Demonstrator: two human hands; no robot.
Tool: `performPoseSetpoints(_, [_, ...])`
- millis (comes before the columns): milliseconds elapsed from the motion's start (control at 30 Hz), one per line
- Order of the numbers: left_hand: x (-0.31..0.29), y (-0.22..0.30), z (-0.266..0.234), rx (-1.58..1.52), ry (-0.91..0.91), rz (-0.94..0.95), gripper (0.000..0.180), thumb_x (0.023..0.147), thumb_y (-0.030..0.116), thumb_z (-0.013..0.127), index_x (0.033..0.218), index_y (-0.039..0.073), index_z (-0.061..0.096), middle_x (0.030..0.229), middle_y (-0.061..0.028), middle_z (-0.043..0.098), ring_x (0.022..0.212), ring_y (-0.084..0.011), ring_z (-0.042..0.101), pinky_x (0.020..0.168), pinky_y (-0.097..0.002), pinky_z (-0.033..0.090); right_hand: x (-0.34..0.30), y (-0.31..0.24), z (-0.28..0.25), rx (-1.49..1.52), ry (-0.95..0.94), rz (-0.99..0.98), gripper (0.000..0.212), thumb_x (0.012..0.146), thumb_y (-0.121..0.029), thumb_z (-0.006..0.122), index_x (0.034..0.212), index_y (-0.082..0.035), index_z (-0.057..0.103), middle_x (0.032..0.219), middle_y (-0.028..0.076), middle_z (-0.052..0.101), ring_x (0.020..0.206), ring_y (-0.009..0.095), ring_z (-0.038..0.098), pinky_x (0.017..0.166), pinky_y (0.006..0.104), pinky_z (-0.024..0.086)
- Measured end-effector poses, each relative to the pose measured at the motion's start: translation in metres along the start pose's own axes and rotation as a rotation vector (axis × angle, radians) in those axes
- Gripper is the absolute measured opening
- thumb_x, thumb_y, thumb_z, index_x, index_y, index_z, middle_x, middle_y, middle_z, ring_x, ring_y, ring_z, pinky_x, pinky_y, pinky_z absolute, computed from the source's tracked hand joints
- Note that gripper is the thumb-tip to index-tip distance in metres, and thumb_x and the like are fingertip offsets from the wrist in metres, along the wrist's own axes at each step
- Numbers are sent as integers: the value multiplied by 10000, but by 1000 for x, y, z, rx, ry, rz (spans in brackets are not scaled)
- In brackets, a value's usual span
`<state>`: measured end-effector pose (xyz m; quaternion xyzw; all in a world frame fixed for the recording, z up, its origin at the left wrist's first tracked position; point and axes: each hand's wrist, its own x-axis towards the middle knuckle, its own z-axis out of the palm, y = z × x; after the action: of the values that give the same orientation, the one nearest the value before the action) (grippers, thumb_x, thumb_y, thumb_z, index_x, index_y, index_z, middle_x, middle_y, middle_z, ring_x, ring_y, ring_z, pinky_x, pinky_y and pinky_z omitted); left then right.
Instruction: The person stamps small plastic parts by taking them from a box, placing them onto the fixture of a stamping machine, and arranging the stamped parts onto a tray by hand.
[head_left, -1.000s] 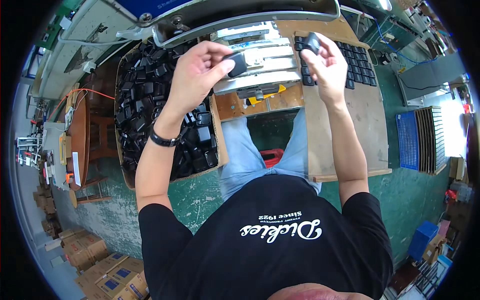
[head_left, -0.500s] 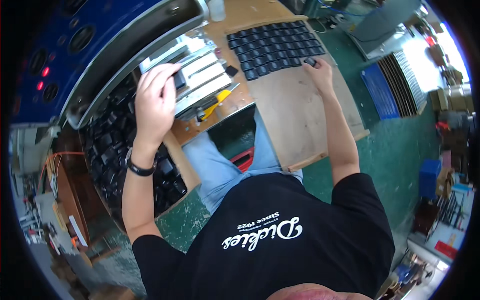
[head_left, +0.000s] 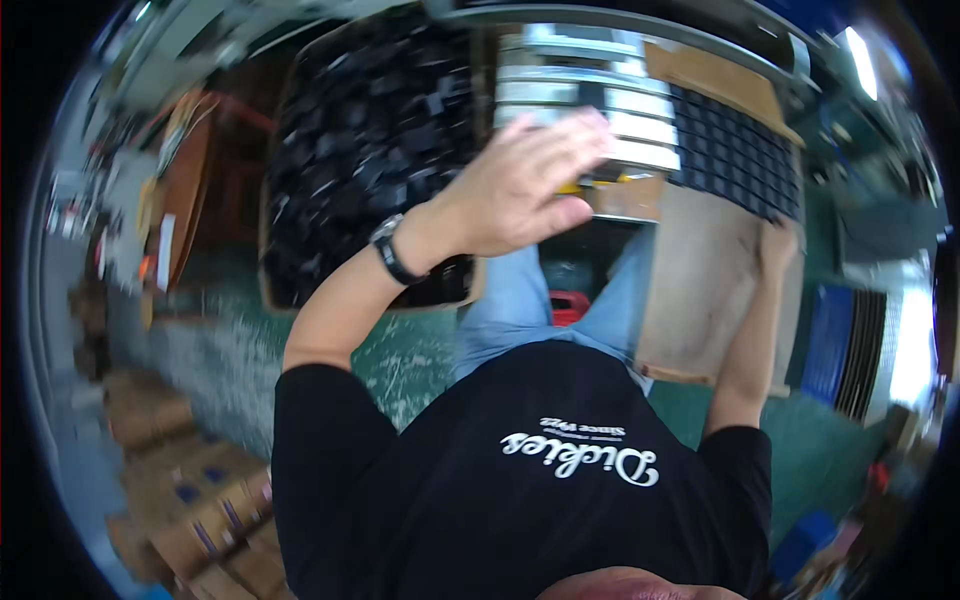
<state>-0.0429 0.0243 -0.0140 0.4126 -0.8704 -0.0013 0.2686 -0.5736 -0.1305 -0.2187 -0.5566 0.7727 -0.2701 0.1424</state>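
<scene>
My left hand (head_left: 535,180) is stretched flat above the near edge of a silvery metal fixture (head_left: 645,128), fingers extended and partly blurred, nothing seen in it. Just beyond its fingertips, a black piece (head_left: 592,95) sits on the fixture. My right hand (head_left: 778,248) is at the near right corner of a grid of small black square pieces (head_left: 735,145) laid on a brown board (head_left: 700,280). Its fingers are closed at a small dark piece (head_left: 773,221) at the end of the nearest row; blur hides the exact grip.
Left of the fixture stands a cardboard box (head_left: 267,265) heaped with loose glossy black pieces (head_left: 375,150). Something yellow (head_left: 568,188) shows under my left hand. A blue and dark stack (head_left: 840,345) stands on the floor at right; cartons (head_left: 225,490) lie at lower left.
The view has swung left, so the bench appears farther right. My left hand has drawn back from the fixture's black piece and straightened its fingers. My right hand remains by the grid's corner.
</scene>
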Motion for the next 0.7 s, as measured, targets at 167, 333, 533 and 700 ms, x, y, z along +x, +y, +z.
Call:
performPoseSetpoints(167, [-48,-21,-40,-10,92,14,423,984,270,747,1361,81,714,1462,-81,687,1316,-291,622,1144,-466,443,5,8,2,-114,84,37,462,924,-258,707,1312,-13,761,1158,183,807,1071,362,753,967,406,583])
performPoseSetpoints(333, [-93,-110,-93,413,177,-402,179,922,99,741,1073,49,824,1167,-68,791,1076,-304,706,967,-369,559,6,11,7,-46,176,-73,430,934,-225,685,1291,5,754,1082,168,804,995,336,749,923,389,583])
performPoseSetpoints(533, [-111,-143,-122,480,36,-808,195,939,171,738,1055,34,814,1075,-122,761,927,-374,703,846,-416,575,-5,21,-9,241,113,46,402,972,-177,680,1328,2,731,984,108,771,828,203,697,770,296,559])
performPoseSetpoints(700, [-134,-141,-112,533,-119,-980,199,953,153,752,1068,1,807,1133,-127,752,883,-325,701,815,-383,577,-29,-57,-32,382,16,-48,388,1010,-147,688,1369,-4,709,934,52,721,747,105,612,686,226,500])
